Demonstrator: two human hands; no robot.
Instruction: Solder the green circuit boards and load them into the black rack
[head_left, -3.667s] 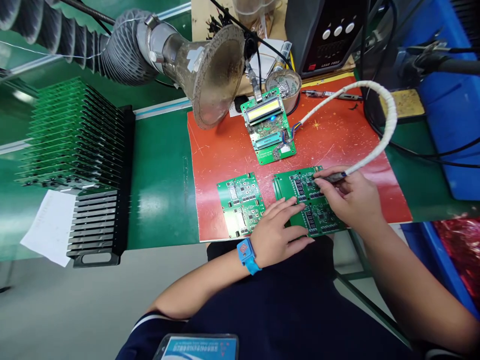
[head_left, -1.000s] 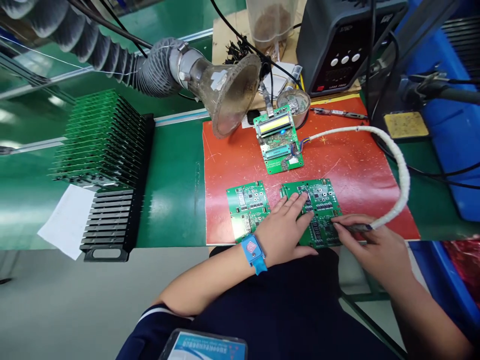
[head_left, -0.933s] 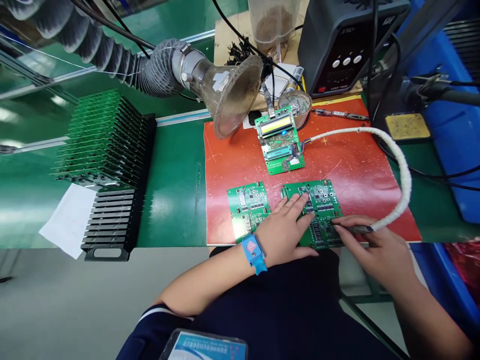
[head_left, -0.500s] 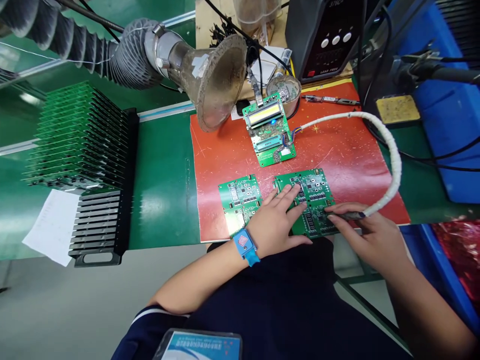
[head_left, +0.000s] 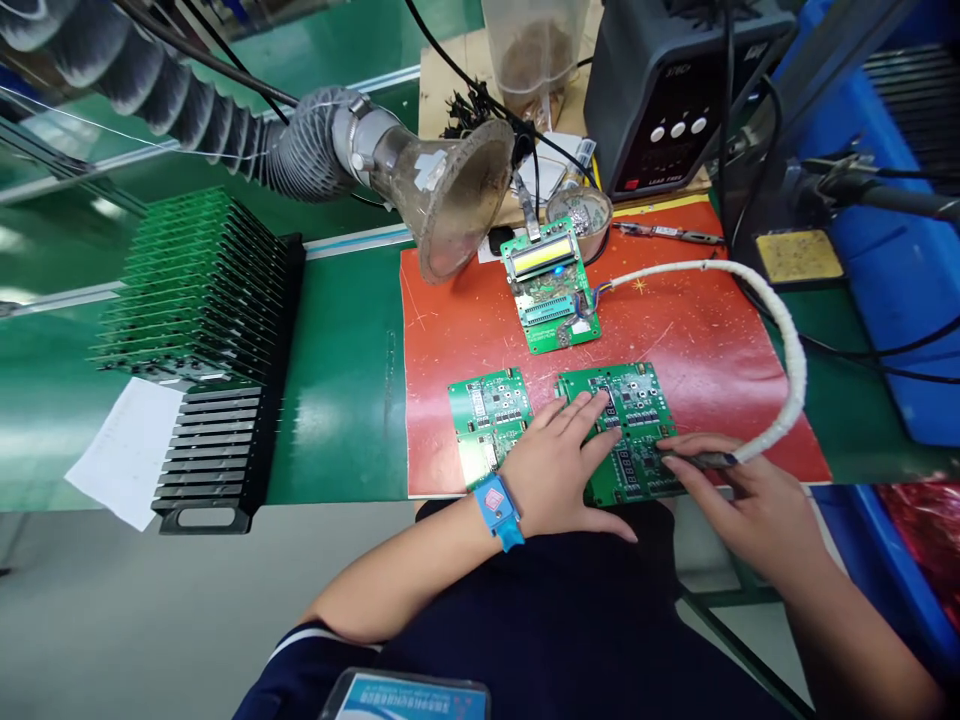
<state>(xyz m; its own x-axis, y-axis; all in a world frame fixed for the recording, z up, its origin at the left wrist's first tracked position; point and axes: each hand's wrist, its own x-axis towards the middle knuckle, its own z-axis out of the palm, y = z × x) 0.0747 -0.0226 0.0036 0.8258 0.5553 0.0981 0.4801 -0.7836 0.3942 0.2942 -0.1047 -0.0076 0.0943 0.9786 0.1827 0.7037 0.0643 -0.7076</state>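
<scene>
My left hand [head_left: 564,465] lies flat with fingers spread over the left part of a green circuit board [head_left: 645,400], which carries digit displays and small chips. My right hand [head_left: 739,490] pinches a probe [head_left: 705,460] at the board's right edge; its tip is too small to make out. A white wrapped cable [head_left: 791,340] runs from the probe in an arc to a programmer board [head_left: 551,285] with a lit yellow screen and a blue light. Partly under my left wrist and fingers is a second circuit board [head_left: 487,405].
A fume extraction funnel [head_left: 469,200] hangs behind the red mat [head_left: 442,330]. To the left, a black rack [head_left: 281,330] holds several green boards beside a white paper [head_left: 124,450]. A soldering station [head_left: 667,110] stands at the back; blue bins [head_left: 885,330] are at right.
The whole view has shifted slightly, so the bench appears lower and further right. Both hands keep their places on the board and the probe.
</scene>
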